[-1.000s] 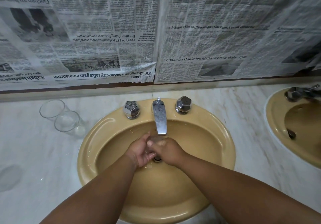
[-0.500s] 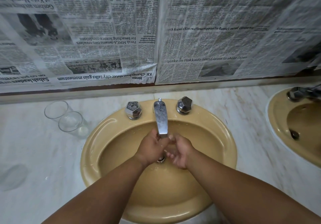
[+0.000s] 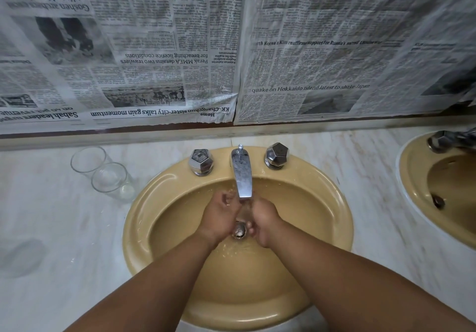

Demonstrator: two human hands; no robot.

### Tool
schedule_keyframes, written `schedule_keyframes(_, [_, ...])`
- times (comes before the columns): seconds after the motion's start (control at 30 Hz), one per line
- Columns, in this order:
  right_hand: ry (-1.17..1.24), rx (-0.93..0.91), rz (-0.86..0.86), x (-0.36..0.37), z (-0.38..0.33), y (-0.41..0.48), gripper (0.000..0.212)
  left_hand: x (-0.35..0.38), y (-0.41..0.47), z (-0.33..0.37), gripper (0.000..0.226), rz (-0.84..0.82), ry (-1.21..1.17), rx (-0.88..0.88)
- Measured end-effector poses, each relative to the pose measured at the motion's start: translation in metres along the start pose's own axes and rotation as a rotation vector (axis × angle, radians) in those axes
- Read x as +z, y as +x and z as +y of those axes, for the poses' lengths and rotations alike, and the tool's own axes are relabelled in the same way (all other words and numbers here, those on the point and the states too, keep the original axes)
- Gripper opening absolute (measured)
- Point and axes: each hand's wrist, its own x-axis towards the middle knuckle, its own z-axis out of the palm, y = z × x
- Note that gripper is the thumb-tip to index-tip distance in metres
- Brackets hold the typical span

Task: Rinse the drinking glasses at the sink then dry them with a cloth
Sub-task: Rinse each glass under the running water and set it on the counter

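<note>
Two clear drinking glasses stand empty and upright on the marble counter left of the sink, one at the back (image 3: 88,159) and one nearer (image 3: 113,182), touching each other. My left hand (image 3: 221,216) and my right hand (image 3: 265,218) are side by side in the yellow sink (image 3: 144,203), right under the chrome spout (image 3: 242,174). Water runs down between them onto the drain (image 3: 240,230). The fingers of both hands are loosely bent, and I see nothing held in either. No cloth is in view.
Chrome tap handles sit left (image 3: 201,162) and right (image 3: 277,155) of the spout. A second yellow sink (image 3: 412,177) is at the right edge. Newspaper (image 3: 154,48) covers the wall behind. A wet patch (image 3: 22,257) marks the counter at far left.
My hands were clasped together under the spout. They have parted, and the water stream and drain show between them.
</note>
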Motion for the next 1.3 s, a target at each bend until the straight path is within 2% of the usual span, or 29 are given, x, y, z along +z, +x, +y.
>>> schedule_keyframes(0.07, [0.072,0.166,-0.031,-0.007,-0.005,-0.007,0.035,0.000,-0.004,-0.006,0.030,-0.066,0.078,0.109])
schedule_keyframes(0.13, [0.035,0.128,-0.109,-0.007,-0.004,-0.014,0.032,-0.001,-0.006,-0.005,0.024,-0.075,0.030,0.061])
schedule_keyframes(0.2, [-0.061,-0.112,-0.141,-0.003,0.003,-0.020,0.022,-0.003,0.004,-0.004,0.028,0.004,-0.062,-0.186])
schedule_keyframes(0.27, [-0.145,-0.347,-0.100,0.002,0.013,-0.011,0.036,-0.007,0.013,-0.002,0.043,-0.002,-0.214,-0.582])
schedule_keyframes(0.3, [-0.201,-0.403,-0.062,0.004,0.017,-0.005,0.040,-0.009,0.014,-0.002,0.048,-0.016,-0.255,-0.690])
schedule_keyframes(0.33, [-0.247,-0.410,-0.034,0.005,0.019,-0.001,0.041,-0.008,0.012,-0.003,0.049,-0.038,-0.257,-0.690])
schedule_keyframes(0.37, [-0.266,-0.376,-0.014,0.005,0.018,0.003,0.039,-0.005,0.009,-0.002,0.046,-0.067,-0.237,-0.601])
schedule_keyframes(0.47, [-0.061,-0.075,-0.030,0.002,0.007,0.003,0.035,0.003,-0.002,-0.001,0.025,-0.018,-0.127,-0.202])
schedule_keyframes(0.53, [-0.008,0.024,-0.035,0.001,0.005,0.002,0.035,0.005,-0.003,-0.003,0.019,0.028,-0.053,-0.105])
schedule_keyframes(0.6, [-0.088,-0.118,-0.075,0.003,0.010,0.002,0.034,-0.001,0.000,-0.001,0.025,0.033,-0.050,-0.221])
schedule_keyframes(0.67, [-0.196,-0.336,-0.085,0.003,0.017,0.003,0.038,-0.009,0.006,0.003,0.036,-0.026,-0.196,-0.542])
schedule_keyframes(0.7, [-0.235,-0.407,-0.084,0.004,0.020,0.003,0.038,-0.012,0.006,0.004,0.042,-0.059,-0.219,-0.657])
schedule_keyframes(0.73, [-0.252,-0.420,-0.070,0.006,0.020,0.002,0.036,-0.013,0.004,0.006,0.045,-0.088,-0.203,-0.684])
schedule_keyframes(0.8, [-0.241,-0.323,-0.031,0.007,0.012,-0.006,0.032,-0.009,-0.001,0.008,0.042,-0.110,-0.124,-0.531])
schedule_keyframes(0.87, [-0.101,-0.120,-0.061,0.004,0.002,-0.010,0.024,-0.004,-0.012,0.008,0.025,-0.100,-0.075,-0.233])
schedule_keyframes(0.9, [-0.015,-0.010,-0.087,0.001,-0.002,-0.013,0.021,-0.002,-0.014,0.006,0.014,-0.090,-0.099,-0.120])
schedule_keyframes(0.93, [0.031,0.064,-0.115,0.000,-0.004,-0.017,0.022,-0.002,-0.012,0.000,0.014,-0.083,-0.100,-0.058])
schedule_keyframes(1.0, [-0.070,0.014,-0.161,0.000,-0.001,-0.019,0.022,-0.005,-0.006,-0.003,0.019,-0.043,-0.062,-0.097])
schedule_keyframes(1.03, [-0.128,-0.090,-0.163,0.000,0.005,-0.015,0.025,-0.008,-0.003,-0.003,0.024,-0.028,-0.070,-0.213])
schedule_keyframes(1.1, [-0.166,-0.332,-0.146,0.003,0.015,-0.010,0.033,-0.012,0.003,0.005,0.037,-0.060,-0.220,-0.581])
schedule_keyframes(1.13, [-0.195,-0.407,-0.128,0.005,0.019,-0.007,0.033,-0.012,0.004,0.007,0.040,-0.069,-0.240,-0.677])
schedule_keyframes(1.17, [-0.224,-0.429,-0.096,0.005,0.020,-0.004,0.032,-0.010,0.004,0.008,0.041,-0.084,-0.224,-0.682])
schedule_keyframes(1.2, [-0.228,-0.391,-0.051,0.007,0.017,-0.006,0.031,-0.006,0.005,0.006,0.040,-0.086,-0.202,-0.615])
schedule_keyframes(1.3, [0.000,-0.087,-0.030,0.004,0.003,-0.008,0.022,0.003,0.002,-0.007,0.027,-0.011,-0.091,-0.191])
